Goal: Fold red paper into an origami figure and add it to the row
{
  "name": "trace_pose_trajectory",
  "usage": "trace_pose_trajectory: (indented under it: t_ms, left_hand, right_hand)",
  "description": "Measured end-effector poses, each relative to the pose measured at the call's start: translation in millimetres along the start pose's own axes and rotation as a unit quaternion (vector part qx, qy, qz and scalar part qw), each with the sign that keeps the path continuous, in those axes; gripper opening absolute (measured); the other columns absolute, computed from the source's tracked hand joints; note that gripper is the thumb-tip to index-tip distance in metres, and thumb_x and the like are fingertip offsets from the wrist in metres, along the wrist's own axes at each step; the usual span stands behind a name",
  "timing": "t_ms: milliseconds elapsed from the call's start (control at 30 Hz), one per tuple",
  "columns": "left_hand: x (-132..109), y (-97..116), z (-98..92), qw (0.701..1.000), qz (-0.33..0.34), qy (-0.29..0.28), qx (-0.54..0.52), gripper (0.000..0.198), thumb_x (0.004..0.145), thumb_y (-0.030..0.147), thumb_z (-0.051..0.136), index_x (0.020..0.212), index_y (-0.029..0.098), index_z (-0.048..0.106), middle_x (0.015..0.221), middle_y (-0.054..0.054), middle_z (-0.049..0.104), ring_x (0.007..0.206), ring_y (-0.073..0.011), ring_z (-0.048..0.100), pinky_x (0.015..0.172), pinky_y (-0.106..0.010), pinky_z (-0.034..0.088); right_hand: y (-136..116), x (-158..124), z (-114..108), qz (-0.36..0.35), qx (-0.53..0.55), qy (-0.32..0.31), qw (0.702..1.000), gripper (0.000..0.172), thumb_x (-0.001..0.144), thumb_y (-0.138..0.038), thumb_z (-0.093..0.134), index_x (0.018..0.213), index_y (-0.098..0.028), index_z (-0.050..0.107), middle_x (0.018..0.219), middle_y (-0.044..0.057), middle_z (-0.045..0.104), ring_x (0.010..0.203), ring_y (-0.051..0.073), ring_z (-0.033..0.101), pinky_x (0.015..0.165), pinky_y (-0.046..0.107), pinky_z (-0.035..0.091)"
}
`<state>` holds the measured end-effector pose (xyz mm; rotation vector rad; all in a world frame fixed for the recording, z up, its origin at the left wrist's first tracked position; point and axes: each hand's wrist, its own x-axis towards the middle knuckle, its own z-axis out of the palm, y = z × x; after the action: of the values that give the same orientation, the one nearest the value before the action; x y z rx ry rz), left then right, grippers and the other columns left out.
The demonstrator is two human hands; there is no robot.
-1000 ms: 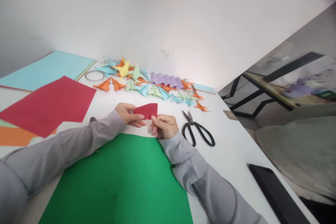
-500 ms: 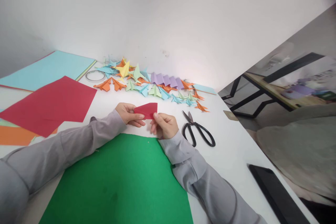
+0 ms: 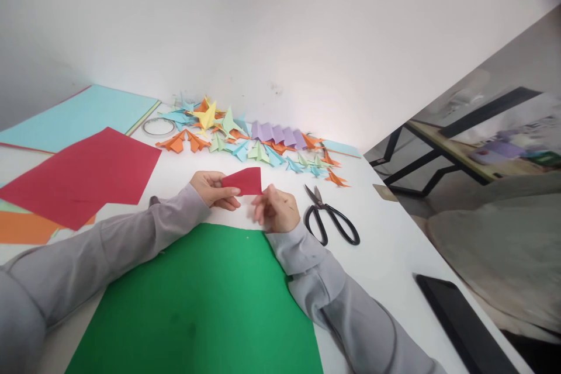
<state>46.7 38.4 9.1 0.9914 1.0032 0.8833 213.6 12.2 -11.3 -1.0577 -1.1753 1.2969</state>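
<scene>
A small folded piece of red paper (image 3: 246, 181) is pinched between the thumb and fingers of my left hand (image 3: 214, 189), above the white table. Its right edge stands free and upright. Just beside the lower right corner is my right hand (image 3: 280, 208), its thumb off the paper and its fingers loosely bent and apart, slightly blurred. Whether a fingertip still brushes that corner is hard to see. Below both hands lies a large green sheet (image 3: 201, 298). Black-handled scissors (image 3: 329, 213) rest with blades parted to the right of my right hand.
Folded paper shapes (image 3: 258, 152) in several colours line the wall, with a roll of tape (image 3: 158, 126) at their left. Red sheets (image 3: 96, 175), an orange sheet (image 3: 26, 228) and a light blue sheet (image 3: 87, 117) lie left. A black flat device (image 3: 460, 321) is near the right edge.
My right thumb has slid off the red paper and moved slightly right. The paper has risen a little in my left hand, and its face looks flatter.
</scene>
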Motion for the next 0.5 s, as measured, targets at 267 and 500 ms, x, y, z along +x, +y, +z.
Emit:
trace_pose_trajectory:
  t_ms: [267,500]
  left_hand:
    - [-9.5,7.6,2.4,0.999,0.033,-0.029,0.004,0.031,0.049,0.029,0.079,0.065,0.011,0.061,0.053,-0.001,0.066,0.046,-0.0113,0.061,0.049,-0.021,0.053]
    - [-10.1,8.5,2.0,0.999,0.026,-0.033,0.011,0.027,0.052,0.027,0.078,0.065,0.011,0.061,0.054,-0.001,0.066,0.048,-0.0123,0.062,0.051,-0.022,0.053]
  right_hand:
    - [0.6,-2.8,6.2,-0.042,-0.018,0.016,0.999,0.023,0.061,-0.036,0.072,0.072,-0.016,0.069,0.048,-0.001,0.06,0.033,0.007,0.047,0.033,0.02,0.04]
    - [-2.0,-3.3,7.0,-0.031,-0.02,0.031,0.999,0.02,0.06,-0.035,0.072,0.059,-0.016,0.068,0.045,-0.001,0.059,0.032,0.007,0.045,0.031,0.02,0.038]
